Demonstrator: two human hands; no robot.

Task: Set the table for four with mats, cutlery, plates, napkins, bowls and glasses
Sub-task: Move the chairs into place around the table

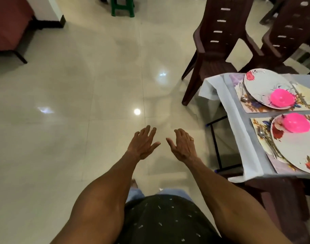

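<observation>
Glossy cream floor tiles (80, 95) under both empty, spread hands (143, 143) — table (238, 110) rightward.

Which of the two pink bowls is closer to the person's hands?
The lower pink bowl, on the red-flowered plate by the table's near corner. The other pink bowl sits further away, near the chairs.

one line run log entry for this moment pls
left hand open, empty | right hand open, empty | both over floor, off table | two pink bowls on plates | glasses unseen
</observation>
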